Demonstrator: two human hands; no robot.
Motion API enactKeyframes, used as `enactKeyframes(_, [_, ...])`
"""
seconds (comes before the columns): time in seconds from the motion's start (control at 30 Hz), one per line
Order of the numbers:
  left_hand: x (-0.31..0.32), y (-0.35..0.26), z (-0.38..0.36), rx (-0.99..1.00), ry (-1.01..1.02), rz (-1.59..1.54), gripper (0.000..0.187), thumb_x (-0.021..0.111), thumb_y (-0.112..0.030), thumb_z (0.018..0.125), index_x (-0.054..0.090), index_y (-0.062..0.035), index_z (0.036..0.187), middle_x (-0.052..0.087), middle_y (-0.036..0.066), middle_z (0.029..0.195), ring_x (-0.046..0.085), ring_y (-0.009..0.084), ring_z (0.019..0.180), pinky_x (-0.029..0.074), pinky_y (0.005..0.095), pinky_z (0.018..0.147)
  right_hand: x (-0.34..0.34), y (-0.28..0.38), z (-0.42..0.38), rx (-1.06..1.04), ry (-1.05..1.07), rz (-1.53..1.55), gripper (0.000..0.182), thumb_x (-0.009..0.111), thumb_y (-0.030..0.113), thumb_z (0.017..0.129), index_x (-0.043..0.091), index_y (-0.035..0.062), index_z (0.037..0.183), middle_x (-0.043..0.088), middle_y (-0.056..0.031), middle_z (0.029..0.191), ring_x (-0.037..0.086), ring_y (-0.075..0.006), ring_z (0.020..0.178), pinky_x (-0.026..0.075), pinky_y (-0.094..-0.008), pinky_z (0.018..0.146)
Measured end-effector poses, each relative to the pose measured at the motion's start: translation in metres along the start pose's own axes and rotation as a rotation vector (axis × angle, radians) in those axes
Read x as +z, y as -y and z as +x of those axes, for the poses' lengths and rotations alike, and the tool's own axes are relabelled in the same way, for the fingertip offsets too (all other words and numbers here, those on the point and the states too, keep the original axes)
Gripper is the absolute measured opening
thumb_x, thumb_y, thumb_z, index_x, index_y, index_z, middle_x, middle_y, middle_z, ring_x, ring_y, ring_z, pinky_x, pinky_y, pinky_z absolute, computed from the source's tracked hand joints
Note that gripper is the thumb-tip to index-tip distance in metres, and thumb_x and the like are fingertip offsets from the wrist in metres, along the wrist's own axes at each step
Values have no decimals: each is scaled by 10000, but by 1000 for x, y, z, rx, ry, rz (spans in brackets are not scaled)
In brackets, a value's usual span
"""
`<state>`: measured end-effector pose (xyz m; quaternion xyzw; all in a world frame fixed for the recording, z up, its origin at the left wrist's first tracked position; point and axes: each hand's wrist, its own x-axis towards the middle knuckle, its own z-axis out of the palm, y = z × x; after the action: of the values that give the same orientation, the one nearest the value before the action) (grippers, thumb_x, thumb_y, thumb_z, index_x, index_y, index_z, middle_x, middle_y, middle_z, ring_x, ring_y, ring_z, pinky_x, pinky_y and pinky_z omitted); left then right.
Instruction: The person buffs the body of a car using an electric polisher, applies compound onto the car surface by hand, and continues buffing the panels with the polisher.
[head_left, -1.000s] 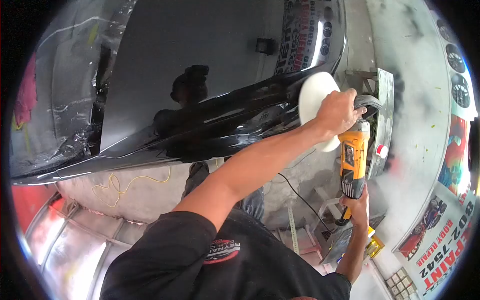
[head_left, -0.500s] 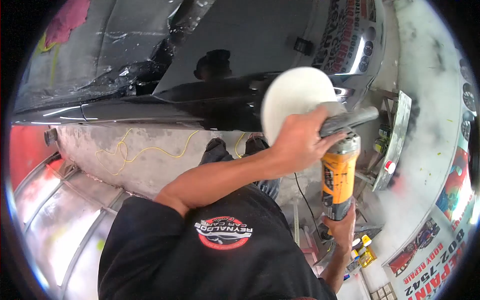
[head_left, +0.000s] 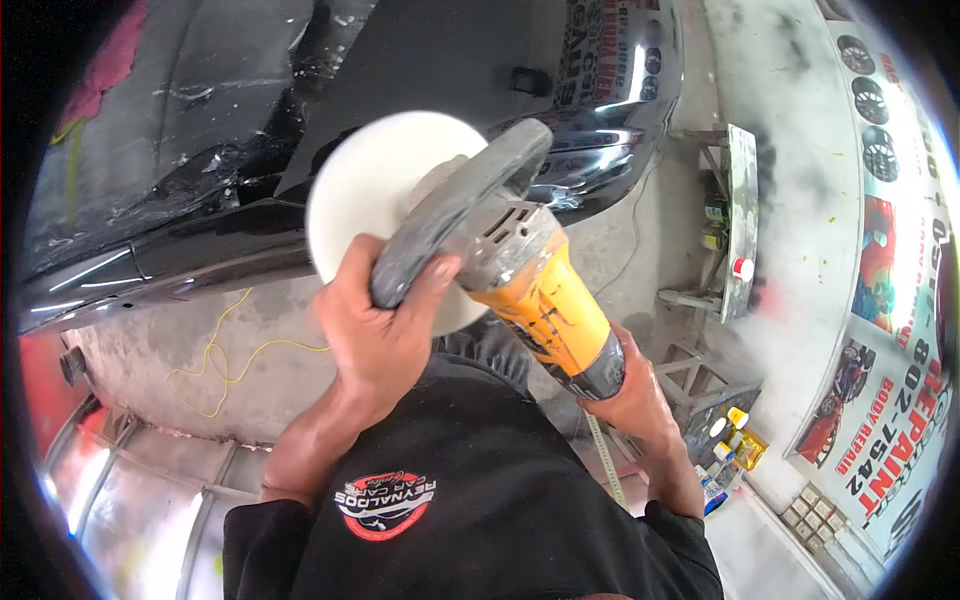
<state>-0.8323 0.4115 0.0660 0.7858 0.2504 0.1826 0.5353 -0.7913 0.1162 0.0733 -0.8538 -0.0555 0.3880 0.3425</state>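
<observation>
A yellow and black polisher (head_left: 545, 300) with a round white pad (head_left: 365, 190) is held in front of my chest. My left hand (head_left: 375, 320) is wrapped round one end of its dark front handle (head_left: 465, 205). At the rear of the body, my right hand (head_left: 625, 385) grips the black end. The pad faces away from me and overlaps the side of a glossy black car (head_left: 420, 60) in this view. Smooth white shows on the pad's visible side, partly hidden by the handle and my left hand.
A narrow workbench (head_left: 738, 220) with a red-capped item (head_left: 742, 268) stands at right. Bottles (head_left: 740, 445) sit lower right. A yellow cord (head_left: 225, 375) lies on the concrete floor. Plastic sheeting (head_left: 220, 90) covers part of the car. A printed banner (head_left: 880, 430) hangs along the right wall.
Both hands have carried the polisher left, and it has turned from near upright to slanting, its pad end toward the upper left. My view has shifted to the right. Both grips are kept.
</observation>
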Motion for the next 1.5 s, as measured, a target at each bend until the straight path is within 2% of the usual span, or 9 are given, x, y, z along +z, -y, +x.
enactKeyframes(0.13, [61, -25, 25, -72, 180, -107, 306, 792, -229, 909, 620, 23, 896, 670, 92, 703, 596, 84, 680, 492, 297, 595, -37, -28, 0, 105, -70, 14, 932, 851, 54, 589, 445, 14, 1427, 663, -115, 1204, 619, -208, 1145, 447, -358, 1044])
enactKeyframes(0.23, [121, -32, 40, -58, 268, -175, 323, 775, -250, 921, 630, 39, 914, 686, 109, 746, 589, 82, 723, 500, 295, 628, -71, -54, 1, 171, -109, 68, 938, 856, 47, 563, 463, 11, 1413, 656, -83, 1192, 609, -188, 1122, 445, -346, 1038])
enactKeyframes(0.4, [222, -32, 71, 30, 411, -167, 334, 769, -273, 916, 641, 36, 928, 694, 202, 742, 687, 223, 650, 522, 367, 608, -109, -94, 12, 175, -256, 91, 830, 820, 51, 556, 519, 2, 1328, 675, -79, 1109, 629, -178, 1013, 480, -327, 962])
enactKeyframes(0.5, [281, -32, 94, 63, 486, -101, 323, 767, -266, 910, 626, 24, 900, 669, 228, 725, 677, 305, 611, 508, 399, 578, -131, -114, 23, 338, -240, 180, 853, 814, 19, 567, 502, 8, 1361, 662, -87, 1134, 621, -206, 1068, 466, -343, 999])
enactKeyframes(0.67, [345, -31, 108, 123, 506, -157, 364, 787, -285, 891, 608, 30, 859, 654, 222, 692, 672, 334, 600, 501, 410, 560, -147, -126, 43, 251, -329, 219, 728, 789, -12, 582, 532, 14, 1263, 646, -66, 985, 617, -158, 856, 529, -307, 701])
enactKeyframes(0.83, [376, -54, 132, 232, 431, -130, 411, 776, -337, 896, 618, 41, 868, 651, 240, 679, 687, 395, 634, 523, 438, 580, -181, -157, 64, 212, -387, 193, 749, 808, -18, 585, 530, 7, 1279, 666, -81, 1029, 641, -192, 921, 526, -331, 833])
enactKeyframes(1.13, [282, -48, 99, 124, 261, -386, 309, 776, -234, 891, 661, 35, 989, 700, 247, 842, 717, 406, 779, 554, 421, 672, -191, -82, 37, 228, -328, -125, 930, 815, 54, 586, 437, -2, 1434, 652, -152, 1158, 621, -259, 1069, 470, -372, 988])
enactKeyframes(1.33, [143, -33, 46, -36, 213, -281, 318, 809, -263, 885, 629, -1, 886, 684, 166, 723, 706, 193, 642, 525, 332, 580, -145, -30, 10, 169, -177, -182, 1017, 826, 13, 577, 362, -12, 1482, 638, -172, 1222, 612, -292, 1127, 456, -407, 1026])
enactKeyframes(1.5, [60, -11, 33, 27, 14, -229, 325, 846, -212, 854, 590, -19, 799, 642, 112, 624, 639, 112, 543, 476, 294, 487, -92, 19, 19, 57, -114, -242, 1010, 839, 21, 578, 373, -4, 1474, 639, -166, 1233, 607, -270, 1155, 465, -404, 1026])
